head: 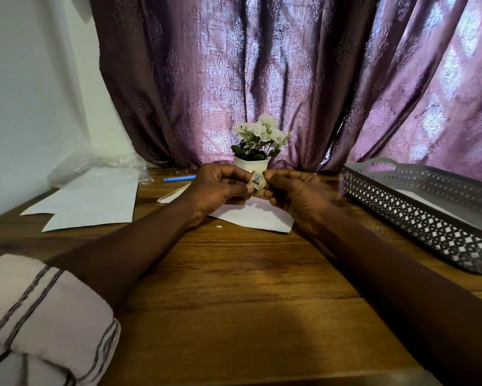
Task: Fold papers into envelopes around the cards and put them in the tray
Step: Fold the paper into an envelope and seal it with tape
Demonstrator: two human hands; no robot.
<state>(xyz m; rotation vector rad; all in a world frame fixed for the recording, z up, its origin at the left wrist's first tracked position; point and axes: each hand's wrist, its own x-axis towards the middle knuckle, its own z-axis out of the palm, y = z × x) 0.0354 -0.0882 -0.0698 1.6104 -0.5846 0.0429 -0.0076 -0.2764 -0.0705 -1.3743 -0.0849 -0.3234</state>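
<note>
Both hands meet above the middle of the wooden table. My left hand (218, 188) and my right hand (295, 190) pinch a small roll of tape (257, 181) between their fingertips. Under the hands lies a folded white paper (258, 217), partly hidden by them. A stack of loose white sheets (94, 201) lies at the left. Just left of my left hand, the edge of a cream card (173, 195) shows on the table. The grey lattice tray (418, 215) stands at the right with something white lying inside it.
A white pot of white flowers (252, 162) stands behind the hands, in front of a purple curtain. A blue pen (178, 178) lies at the back left, next to crumpled clear plastic (100, 165). A tiny white scrap (219, 226) lies on the wood.
</note>
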